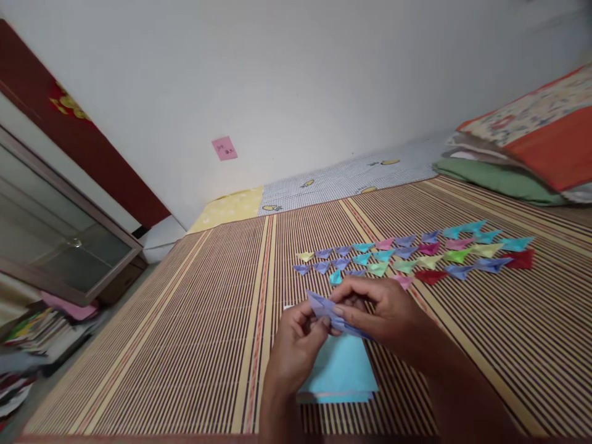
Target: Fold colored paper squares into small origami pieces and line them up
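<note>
A partly folded sheet of purple origami paper (320,304) is held up between both hands, with a pointed corner toward the upper left. My left hand (296,345) pinches its lower left side between thumb and fingers. On the right side, my right hand (377,308) grips the paper, its thumb lying across the front. Below the hands, a stack of light blue paper (345,367) lies on the striped mat (185,345). Just beyond the hands sit rows of small folded paper boats (430,248) in purple, blue, pink, green, yellow and red.
Folded bedding with a patterned pillow (550,123) is piled at the right. Checked cloth (324,185) runs along the wall, where a pink note (224,148) is stuck. To the left stand a glass-fronted cabinet (69,240) and a pile of books (37,333).
</note>
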`<state>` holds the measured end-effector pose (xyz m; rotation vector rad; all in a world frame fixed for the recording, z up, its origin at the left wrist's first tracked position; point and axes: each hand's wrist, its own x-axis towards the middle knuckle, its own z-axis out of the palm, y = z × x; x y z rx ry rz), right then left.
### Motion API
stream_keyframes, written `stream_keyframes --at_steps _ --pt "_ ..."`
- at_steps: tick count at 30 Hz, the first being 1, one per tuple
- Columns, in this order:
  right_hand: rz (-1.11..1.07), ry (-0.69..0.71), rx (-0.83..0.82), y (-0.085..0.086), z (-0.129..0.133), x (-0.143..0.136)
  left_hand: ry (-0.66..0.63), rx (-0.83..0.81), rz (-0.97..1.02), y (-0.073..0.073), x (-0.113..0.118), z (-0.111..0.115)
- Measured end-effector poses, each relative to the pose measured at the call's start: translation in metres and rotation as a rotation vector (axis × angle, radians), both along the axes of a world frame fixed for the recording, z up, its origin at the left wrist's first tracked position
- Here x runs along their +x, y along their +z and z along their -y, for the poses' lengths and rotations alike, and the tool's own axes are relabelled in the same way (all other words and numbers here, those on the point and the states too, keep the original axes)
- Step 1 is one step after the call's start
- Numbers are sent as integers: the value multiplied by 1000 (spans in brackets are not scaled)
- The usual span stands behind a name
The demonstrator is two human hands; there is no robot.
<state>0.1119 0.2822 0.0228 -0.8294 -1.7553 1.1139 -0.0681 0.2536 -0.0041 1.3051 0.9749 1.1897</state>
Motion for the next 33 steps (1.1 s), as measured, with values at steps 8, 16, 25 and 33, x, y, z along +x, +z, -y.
stream_keyframes --at_steps 8,16,25,33 --pt "88 -31 53 -2 2 -9 98 47 122 3 3 -4" --pt "213 -396 449 -18 -5 -26 352 -19 243 0 24 -1" --pt "349 -412 597 -31 -6 -37 461 -46 166 -8 28 -8" --pt "296 -322 548 -30 -2 -45 587 48 130 -7 24 -8"
